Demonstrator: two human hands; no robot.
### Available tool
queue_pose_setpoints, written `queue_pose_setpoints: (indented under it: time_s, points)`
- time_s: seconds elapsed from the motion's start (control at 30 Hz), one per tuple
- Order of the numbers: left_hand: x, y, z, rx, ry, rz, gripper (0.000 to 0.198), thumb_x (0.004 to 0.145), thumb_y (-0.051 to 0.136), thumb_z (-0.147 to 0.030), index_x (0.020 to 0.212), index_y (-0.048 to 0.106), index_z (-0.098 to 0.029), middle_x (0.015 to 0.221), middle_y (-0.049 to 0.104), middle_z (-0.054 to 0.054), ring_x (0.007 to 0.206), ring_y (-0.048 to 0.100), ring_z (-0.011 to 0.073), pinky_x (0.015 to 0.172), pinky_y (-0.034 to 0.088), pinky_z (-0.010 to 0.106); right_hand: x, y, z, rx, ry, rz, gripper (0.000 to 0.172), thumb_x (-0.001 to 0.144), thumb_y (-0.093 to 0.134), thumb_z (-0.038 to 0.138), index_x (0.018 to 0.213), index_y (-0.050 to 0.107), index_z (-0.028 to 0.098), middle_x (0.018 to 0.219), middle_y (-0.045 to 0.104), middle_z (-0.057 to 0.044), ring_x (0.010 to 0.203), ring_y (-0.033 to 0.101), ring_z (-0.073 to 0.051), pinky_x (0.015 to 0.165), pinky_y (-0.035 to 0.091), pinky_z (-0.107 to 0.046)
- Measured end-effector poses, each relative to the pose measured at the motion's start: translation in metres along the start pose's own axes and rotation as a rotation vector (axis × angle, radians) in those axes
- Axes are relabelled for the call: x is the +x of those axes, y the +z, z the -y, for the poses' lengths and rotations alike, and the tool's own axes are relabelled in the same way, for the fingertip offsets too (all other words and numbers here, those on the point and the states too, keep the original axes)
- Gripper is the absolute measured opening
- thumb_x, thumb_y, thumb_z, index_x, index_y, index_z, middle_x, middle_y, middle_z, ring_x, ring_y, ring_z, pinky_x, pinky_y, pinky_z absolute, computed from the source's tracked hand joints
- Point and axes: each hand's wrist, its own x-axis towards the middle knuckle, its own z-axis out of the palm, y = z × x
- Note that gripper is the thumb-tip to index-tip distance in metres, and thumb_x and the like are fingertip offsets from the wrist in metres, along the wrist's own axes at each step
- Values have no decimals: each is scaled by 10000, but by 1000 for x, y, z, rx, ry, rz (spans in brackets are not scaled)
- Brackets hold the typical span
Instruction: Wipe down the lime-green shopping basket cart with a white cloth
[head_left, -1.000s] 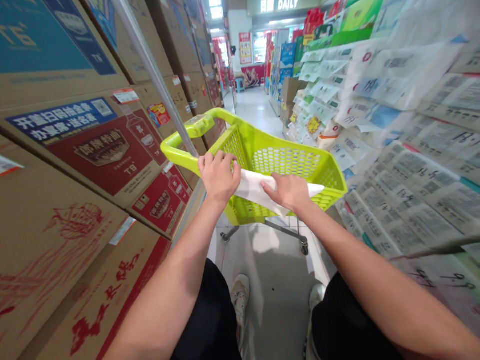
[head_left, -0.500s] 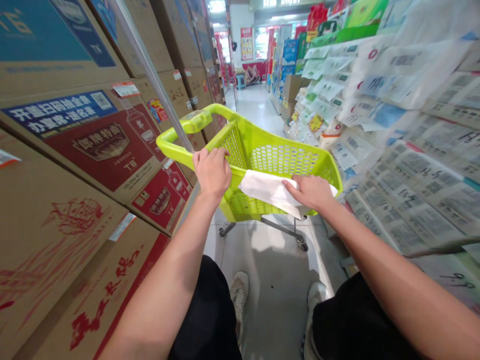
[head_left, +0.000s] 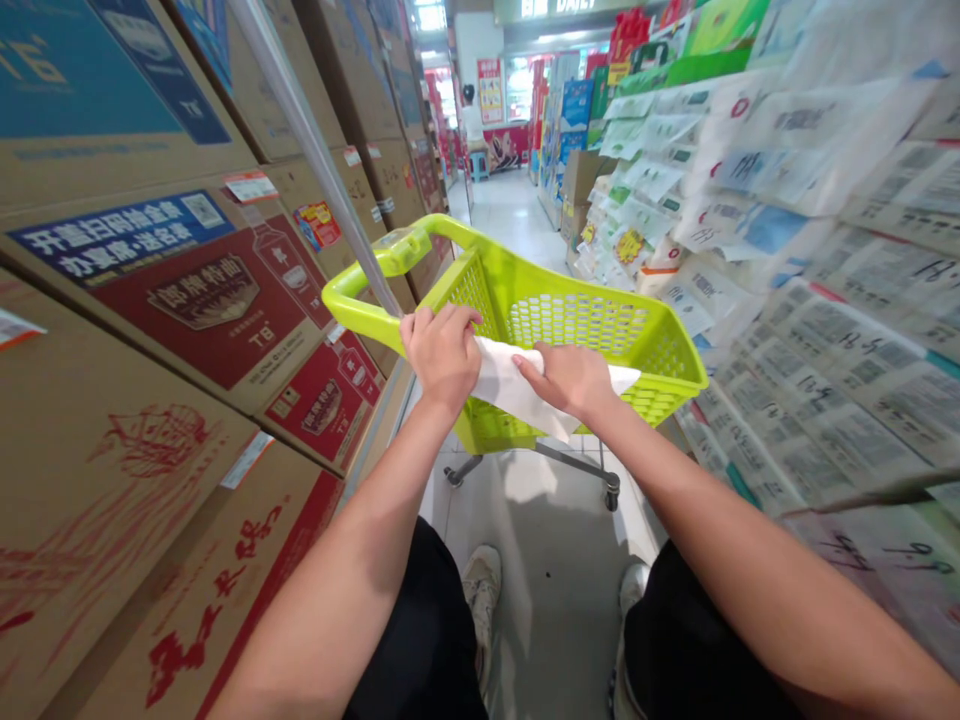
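My left hand point(head_left: 441, 357) grips the green cart point(head_left: 517, 272); my right hand point(head_left: 576, 378) holds a white cloth point(head_left: 501, 378) against its side

And there, your right hand point(head_left: 574, 378) covers the middle of the white cloth point(head_left: 504, 388), while your left hand point(head_left: 442, 358) hides a stretch of the shopping cart point(head_left: 496, 262)'s rim! Up top, the metal pole point(head_left: 315, 150) runs clean out of view; the bottom edge cuts off your left forearm point(head_left: 360, 540). To your right, the wrapped packs point(head_left: 802, 130) blur, their small print unreadable, and the distant seated person point(head_left: 472, 122) is too small to make out!
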Motion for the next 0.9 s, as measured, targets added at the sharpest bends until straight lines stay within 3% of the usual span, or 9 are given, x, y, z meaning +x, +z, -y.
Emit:
queue_pose_setpoints:
  time_s: [0.1,0.23,0.5,0.6,0.67,0.77,0.9]
  points:
    - [0,-1,4,12,18,7,258,908,482,-162,907,706,-292,934,749,30,993,588,296,1005,319,482,-2,1,-3,-9,-28,-14,804,1022,131,747,1219,697,212,1061,790,-160,953,731,-311,771,458,-356]
    - [0,-1,8,26,34,15,249,919,474,-173,912,697,-285,950,746,38,1003,592,295,1002,327,477,-12,6,-26,-53,-68,-36,756,1048,144,699,1187,700,205,1053,787,-148,955,728,-306,739,422,-336]
    - [2,6,13,23,22,7,244,935,469,-203,910,697,-285,933,738,42,998,571,300,1028,307,493,-29,9,-88,-109,74,19,759,1050,172,683,1120,760,208,1008,787,-154,936,731,-314,723,410,-336]
    - [3,7,9,17,28,14,248,940,471,-208,921,704,-289,963,745,45,1020,563,308,1039,295,501,-30,7,-97,-83,117,50,753,1053,173,667,1139,773,220,1031,788,-159,954,734,-323,719,417,-342]
    - [3,5,5,22,29,19,264,940,466,-202,939,714,-293,980,744,50,1038,559,314,1040,292,502,-28,6,-89,-78,119,36,750,1051,174,669,1141,773,227,1035,789,-155,956,737,-324,717,421,-341]
    - [3,2,-1,21,32,30,296,933,457,-187,987,727,-295,984,736,61,1052,553,320,1040,293,503,-21,7,-58,-63,71,-21,740,1056,166,659,1153,759,227,1022,791,-144,955,739,-322,724,430,-340]
    - [2,-2,-3,7,53,73,316,928,462,-188,1053,731,-297,1026,741,66,1057,555,324,1047,285,510,-8,8,-10,10,-17,-108,607,1077,246,570,1452,590,239,1138,792,-127,980,739,-302,778,456,-349]
